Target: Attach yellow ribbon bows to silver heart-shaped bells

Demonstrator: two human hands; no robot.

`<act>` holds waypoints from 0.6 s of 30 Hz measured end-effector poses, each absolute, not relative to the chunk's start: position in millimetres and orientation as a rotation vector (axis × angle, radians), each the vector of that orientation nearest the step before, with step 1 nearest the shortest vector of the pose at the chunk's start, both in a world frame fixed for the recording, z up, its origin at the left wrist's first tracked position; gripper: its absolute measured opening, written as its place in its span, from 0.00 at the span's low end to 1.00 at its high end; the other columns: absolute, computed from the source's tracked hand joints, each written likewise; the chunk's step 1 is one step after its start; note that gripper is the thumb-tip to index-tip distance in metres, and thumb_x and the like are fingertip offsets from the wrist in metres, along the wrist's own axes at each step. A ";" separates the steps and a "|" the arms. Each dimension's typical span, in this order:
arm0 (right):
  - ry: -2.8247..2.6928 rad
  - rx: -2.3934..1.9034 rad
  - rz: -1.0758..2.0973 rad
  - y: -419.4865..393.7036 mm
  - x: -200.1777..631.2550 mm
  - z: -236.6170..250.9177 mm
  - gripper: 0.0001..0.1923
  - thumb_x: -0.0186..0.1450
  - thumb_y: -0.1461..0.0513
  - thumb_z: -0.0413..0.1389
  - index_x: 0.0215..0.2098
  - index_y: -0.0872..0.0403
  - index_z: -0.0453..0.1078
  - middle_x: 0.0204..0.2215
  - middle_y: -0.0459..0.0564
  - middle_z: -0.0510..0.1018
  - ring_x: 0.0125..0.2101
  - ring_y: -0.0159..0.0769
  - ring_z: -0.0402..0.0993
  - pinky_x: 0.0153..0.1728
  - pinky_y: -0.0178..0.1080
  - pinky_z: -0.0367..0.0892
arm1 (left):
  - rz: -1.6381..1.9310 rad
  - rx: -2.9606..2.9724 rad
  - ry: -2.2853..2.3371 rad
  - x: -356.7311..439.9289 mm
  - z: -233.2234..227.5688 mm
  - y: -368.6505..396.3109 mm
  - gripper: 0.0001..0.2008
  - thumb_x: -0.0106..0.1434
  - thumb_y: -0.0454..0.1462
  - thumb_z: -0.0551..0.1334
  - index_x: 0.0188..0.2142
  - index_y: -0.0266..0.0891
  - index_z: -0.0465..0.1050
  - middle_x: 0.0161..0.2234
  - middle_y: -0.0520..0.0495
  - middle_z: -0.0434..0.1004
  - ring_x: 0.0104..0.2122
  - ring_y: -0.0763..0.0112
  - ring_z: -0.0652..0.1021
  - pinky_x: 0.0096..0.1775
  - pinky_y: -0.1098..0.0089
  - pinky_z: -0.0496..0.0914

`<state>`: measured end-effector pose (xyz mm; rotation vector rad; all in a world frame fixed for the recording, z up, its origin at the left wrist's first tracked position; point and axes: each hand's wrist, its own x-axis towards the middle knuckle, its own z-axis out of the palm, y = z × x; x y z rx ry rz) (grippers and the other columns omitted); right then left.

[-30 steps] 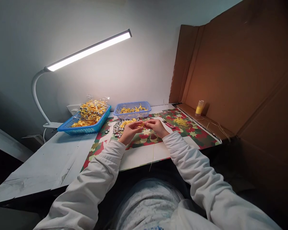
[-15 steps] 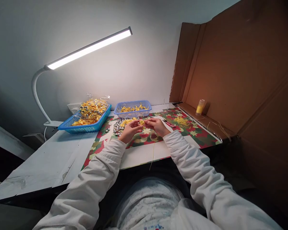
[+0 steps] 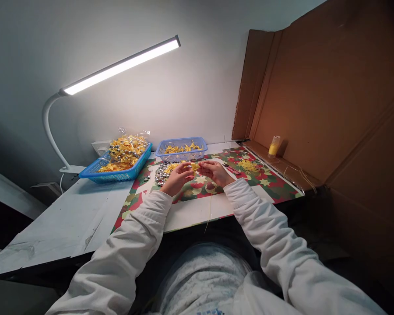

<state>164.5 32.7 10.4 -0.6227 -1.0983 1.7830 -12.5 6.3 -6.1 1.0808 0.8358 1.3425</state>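
My left hand [image 3: 176,178] and my right hand [image 3: 216,172] meet over the patterned red-and-green mat [image 3: 276,183]. Between the fingertips of both hands is a small yellow ribbon piece [image 3: 194,166]. A thin yellow thread [image 3: 210,205] hangs from under my right hand down past the table's front edge. Just behind my left hand lies a heap of small silver beads [image 3: 160,173] with yellow bits beside it.
Two blue baskets stand at the back: a large one [image 3: 118,175] heaped with yellow and silver pieces in a clear bag, a smaller one [image 3: 181,153] with yellow pieces. A lit desk lamp [image 3: 118,68] arches overhead. Cardboard wall [image 3: 315,96] and a yellow spool [image 3: 273,146] stand right.
Both hands have risen slightly and keep working the yellow piece between the fingertips; the view has shifted a little. Nothing else on the table has moved.
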 end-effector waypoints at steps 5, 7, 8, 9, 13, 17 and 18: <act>-1.146 -0.570 1.745 34.2 167.3 10.7 0.02 0.56 0.63 0.65 0.29 0.54 0.77 0.30 0.46 0.82 0.30 0.27 0.78 0.37 0.30 0.73 | 1.391 1.292 0.812 -10.6 -6.6 5.1 0.12 0.43 0.39 0.75 0.25 0.38 0.76 0.31 0.49 0.76 0.34 0.70 0.74 0.37 0.70 0.68; -1.136 -0.572 1.729 35.3 167.7 10.4 0.04 0.55 0.62 0.66 0.28 0.54 0.78 0.30 0.45 0.82 0.30 0.27 0.78 0.36 0.29 0.73 | 1.449 1.418 0.812 -10.2 -5.9 4.4 0.11 0.44 0.40 0.74 0.21 0.37 0.76 0.33 0.47 0.76 0.38 0.67 0.74 0.38 0.69 0.68; -1.129 -0.578 1.724 35.7 167.8 10.4 0.05 0.54 0.62 0.67 0.28 0.54 0.78 0.30 0.45 0.82 0.29 0.27 0.77 0.35 0.29 0.72 | 1.475 1.469 0.817 -10.0 -5.6 4.2 0.11 0.45 0.40 0.74 0.21 0.38 0.76 0.34 0.46 0.76 0.39 0.66 0.74 0.39 0.69 0.68; -1.125 -0.585 1.718 35.8 167.8 10.5 0.06 0.53 0.61 0.68 0.28 0.54 0.77 0.30 0.45 0.82 0.29 0.27 0.77 0.34 0.29 0.72 | 1.494 1.503 0.825 -9.9 -5.3 4.1 0.10 0.45 0.40 0.74 0.20 0.38 0.76 0.36 0.45 0.75 0.40 0.65 0.74 0.39 0.69 0.68; -1.149 -0.588 1.695 34.7 168.5 11.5 0.10 0.50 0.58 0.69 0.28 0.53 0.77 0.30 0.45 0.82 0.30 0.27 0.76 0.34 0.30 0.70 | 1.517 1.509 0.847 -9.1 -5.7 5.1 0.10 0.43 0.40 0.74 0.20 0.38 0.76 0.33 0.46 0.74 0.35 0.67 0.73 0.34 0.70 0.67; -1.278 -0.597 1.612 34.2 168.6 9.8 0.13 0.49 0.55 0.69 0.30 0.53 0.78 0.35 0.46 0.82 0.32 0.28 0.75 0.35 0.32 0.68 | 1.464 1.415 0.894 -8.1 -6.4 5.4 0.12 0.40 0.41 0.75 0.22 0.38 0.77 0.26 0.50 0.75 0.28 0.72 0.72 0.32 0.70 0.67; -1.313 -0.609 1.584 34.7 168.2 8.8 0.13 0.49 0.55 0.69 0.30 0.53 0.78 0.35 0.47 0.82 0.32 0.28 0.74 0.35 0.32 0.68 | 1.449 1.381 0.899 -7.9 -6.3 5.2 0.14 0.39 0.41 0.76 0.23 0.38 0.78 0.26 0.50 0.76 0.27 0.72 0.72 0.32 0.70 0.67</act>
